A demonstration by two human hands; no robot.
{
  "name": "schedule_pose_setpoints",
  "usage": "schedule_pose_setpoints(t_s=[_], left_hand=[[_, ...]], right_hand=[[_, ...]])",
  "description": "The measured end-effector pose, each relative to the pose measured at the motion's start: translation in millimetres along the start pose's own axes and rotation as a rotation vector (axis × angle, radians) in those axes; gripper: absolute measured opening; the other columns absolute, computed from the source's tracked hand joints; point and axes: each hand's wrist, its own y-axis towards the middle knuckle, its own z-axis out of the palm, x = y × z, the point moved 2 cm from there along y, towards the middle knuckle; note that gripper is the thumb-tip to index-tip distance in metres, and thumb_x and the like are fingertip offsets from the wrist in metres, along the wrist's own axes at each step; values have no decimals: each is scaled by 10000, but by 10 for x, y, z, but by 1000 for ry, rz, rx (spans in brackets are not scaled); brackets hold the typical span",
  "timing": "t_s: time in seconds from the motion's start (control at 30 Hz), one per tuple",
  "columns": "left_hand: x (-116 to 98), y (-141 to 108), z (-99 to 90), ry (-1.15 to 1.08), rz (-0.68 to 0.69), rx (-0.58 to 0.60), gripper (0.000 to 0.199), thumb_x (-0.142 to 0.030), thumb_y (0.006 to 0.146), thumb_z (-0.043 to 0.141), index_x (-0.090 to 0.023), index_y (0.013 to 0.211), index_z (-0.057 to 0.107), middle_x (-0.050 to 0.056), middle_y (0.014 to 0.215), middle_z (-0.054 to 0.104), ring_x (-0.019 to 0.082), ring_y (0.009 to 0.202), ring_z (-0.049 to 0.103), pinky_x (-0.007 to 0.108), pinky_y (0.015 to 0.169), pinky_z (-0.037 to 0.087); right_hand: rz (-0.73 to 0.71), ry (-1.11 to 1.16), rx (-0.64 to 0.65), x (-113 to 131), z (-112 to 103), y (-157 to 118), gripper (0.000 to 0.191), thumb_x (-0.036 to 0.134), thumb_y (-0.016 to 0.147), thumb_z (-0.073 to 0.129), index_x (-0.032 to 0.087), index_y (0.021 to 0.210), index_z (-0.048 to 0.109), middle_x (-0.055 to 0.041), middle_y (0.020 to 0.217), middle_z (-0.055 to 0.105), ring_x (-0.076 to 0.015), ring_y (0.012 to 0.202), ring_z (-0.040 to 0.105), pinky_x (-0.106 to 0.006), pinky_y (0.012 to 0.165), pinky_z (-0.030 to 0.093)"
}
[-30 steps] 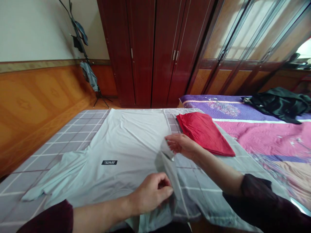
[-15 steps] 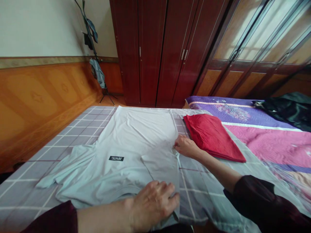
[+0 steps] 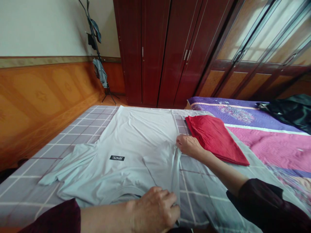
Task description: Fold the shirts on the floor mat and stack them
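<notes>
A pale T-shirt (image 3: 136,136) with a small black label on its chest lies spread over the checked bedsheet (image 3: 80,129), its neck toward me. One sleeve reaches out flat to the left; the right sleeve is folded inward over the body. My left hand (image 3: 157,207) is closed on the shirt near the shoulder at the front edge. Farther along the same right side, my right hand (image 3: 188,144) pinches the shirt's edge, and the fabric between both hands is drawn into straight creases. Just right of my right hand rests a folded red garment (image 3: 215,137).
Beyond the right side is another bed with a purple and pink quilt (image 3: 255,132), a dark garment (image 3: 289,110) on it. A dark red wardrobe (image 3: 155,55) stands behind the bed. A coat rack (image 3: 98,55) with hanging items is at the back left corner.
My left hand has closed more tightly on the shirt's shoulder. Fabric along the right side has become more creased between my hands. The view has shifted slightly.
</notes>
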Motion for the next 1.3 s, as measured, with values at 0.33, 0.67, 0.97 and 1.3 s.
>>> schedule_pose_setpoints(t_s=[0.33, 0.67, 0.97, 1.3], left_hand=[[637, -111, -110, 118, -398, 5, 162, -313, 859, 613, -167, 916, 572, 58, 936, 581, 232, 943, 531, 372, 816, 434], [-41, 105, 69, 124, 171, -127, 200, -143, 871, 530, -163, 672, 529, 27, 689, 522, 166, 638, 523, 299, 518, 331], [743, 6, -114, 104, -463, -100, 206, -310, 887, 550, -150, 1017, 546, 82, 997, 595, 240, 962, 551, 344, 761, 449], [976, -160, -229, 50, -669, 2, 131, -153, 887, 460, -158, 974, 558, 82, 969, 617, 235, 929, 584, 363, 819, 464]], right_hand=[[-82, -82, 21, 108, 88, 74, 191, 223, 863, 494, 137, 880, 664, -135, 989, 642, -260, 989, 603, -299, 746, 442], [-207, -79, -128, 241, 45, 51, 301, 311, 908, 483, 144, 1130, 599, -125, 1157, 603, -256, 1087, 541, -334, 873, 442], [-366, -34, -344, 258, 402, -14, 488, 357, 934, 438, 70, 1329, 468, -194, 1391, 452, -308, 1272, 425, -453, 1018, 378], [-402, -56, -470, 366, 405, -110, 539, 420, 940, 408, 57, 1335, 466, -227, 1413, 411, -342, 1279, 415, -492, 1008, 386]])
